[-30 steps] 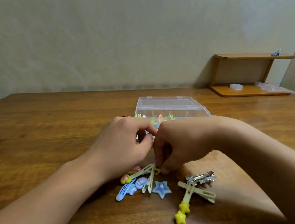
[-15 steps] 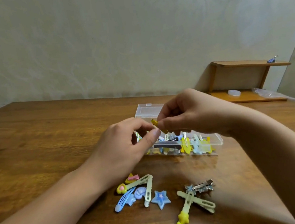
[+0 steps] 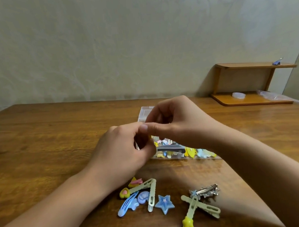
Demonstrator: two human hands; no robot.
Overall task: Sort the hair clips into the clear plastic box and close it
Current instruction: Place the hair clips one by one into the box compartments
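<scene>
Nearest the person, loose hair clips lie on the wooden desk point(image 3: 36, 145): a pale green clip with two yellow stars point(image 3: 189, 219), a blue star clip point(image 3: 164, 203), a silver metal clip point(image 3: 207, 190), a blue snap clip point(image 3: 126, 206) and a yellow heart clip point(image 3: 124, 193), close together but well apart from the box.

Above them the left hand point(image 3: 123, 151) and right hand point(image 3: 179, 121) meet in the air, fingertips touching. Both have their fingers curled into a pinch at one spot. A small speck of yellow shows at the left hand's fingers, likely a small clip, but what each hand actually holds is hidden and I cannot tell.

Just behind the hands sits the clear plastic box point(image 3: 190, 153), open, with many coloured clips already inside. Farther back by the wall stands a small wooden shelf point(image 3: 249, 83).

The sorting step seems midway. Next, the pinched piece needs lowering into the box, then the clips on the desk gathered one by one before the lid is shut.
</scene>
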